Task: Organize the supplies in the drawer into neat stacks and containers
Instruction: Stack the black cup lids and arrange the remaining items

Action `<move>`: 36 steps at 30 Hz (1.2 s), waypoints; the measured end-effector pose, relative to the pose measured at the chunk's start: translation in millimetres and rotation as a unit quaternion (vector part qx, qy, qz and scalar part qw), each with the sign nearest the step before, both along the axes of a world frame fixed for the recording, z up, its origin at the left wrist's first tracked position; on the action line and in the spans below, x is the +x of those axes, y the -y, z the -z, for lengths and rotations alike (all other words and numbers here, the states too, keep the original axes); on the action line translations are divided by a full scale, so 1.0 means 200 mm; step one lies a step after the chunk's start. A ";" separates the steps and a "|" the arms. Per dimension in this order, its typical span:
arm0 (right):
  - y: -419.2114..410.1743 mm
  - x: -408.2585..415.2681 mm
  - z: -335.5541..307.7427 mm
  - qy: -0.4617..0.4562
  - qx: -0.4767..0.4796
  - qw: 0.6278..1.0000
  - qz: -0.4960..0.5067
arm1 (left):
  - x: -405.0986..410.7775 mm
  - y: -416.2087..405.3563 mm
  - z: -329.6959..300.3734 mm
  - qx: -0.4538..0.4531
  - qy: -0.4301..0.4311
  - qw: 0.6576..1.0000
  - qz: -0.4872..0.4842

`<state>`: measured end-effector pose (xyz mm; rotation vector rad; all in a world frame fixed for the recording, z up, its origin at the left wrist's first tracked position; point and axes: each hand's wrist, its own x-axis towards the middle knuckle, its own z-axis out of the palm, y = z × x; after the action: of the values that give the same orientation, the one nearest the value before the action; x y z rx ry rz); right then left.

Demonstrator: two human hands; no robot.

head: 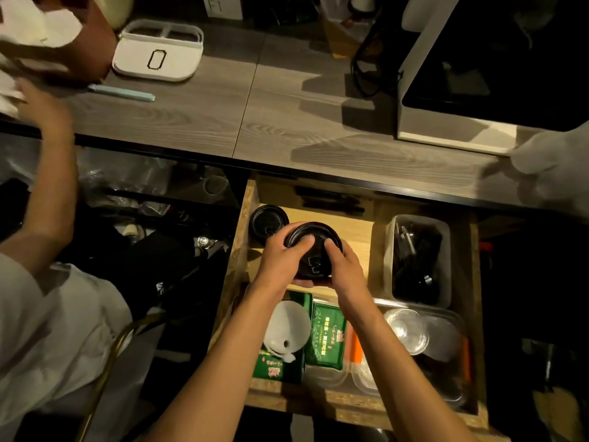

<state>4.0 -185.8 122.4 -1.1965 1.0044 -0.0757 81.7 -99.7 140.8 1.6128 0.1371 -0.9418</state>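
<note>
Both hands (314, 266) round black lids (314, 250), seemingly stacked, above drawer (237, 250)

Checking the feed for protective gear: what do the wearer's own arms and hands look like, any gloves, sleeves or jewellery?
Both the left hand and the right hand are bare, with no gloves. No rings, watch or bands show on fingers or wrists. Both forearms are uncovered as far as the frame shows; no sleeve is visible.

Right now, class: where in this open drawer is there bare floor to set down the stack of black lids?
Free: the light drawer floor between the lone black lid and the clear utensil bin. Crowded: the front, with green packets and clear containers.
</note>
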 end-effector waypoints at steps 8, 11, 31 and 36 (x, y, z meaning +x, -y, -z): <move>0.13 0.08 0.24 -0.008 0.029 0.998 -0.053 | 0.11 0.01 0.20 0.020 -0.047 0.999 0.010; 0.17 0.15 0.37 -0.037 0.044 0.998 -0.018 | 0.15 0.00 0.30 0.028 -0.046 0.998 -0.014; 0.39 0.40 0.86 -0.201 -0.158 0.967 0.007 | 0.26 -0.03 0.65 0.164 -0.081 0.973 -0.140; 0.24 0.40 0.65 -0.062 -0.263 0.963 -0.010 | 0.26 -0.04 0.68 0.227 -0.108 0.963 -0.093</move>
<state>84.3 -233.8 -7.6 -1.7119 1.1191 -0.2688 134.0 -91.9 4.1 1.8680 0.6878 -0.9831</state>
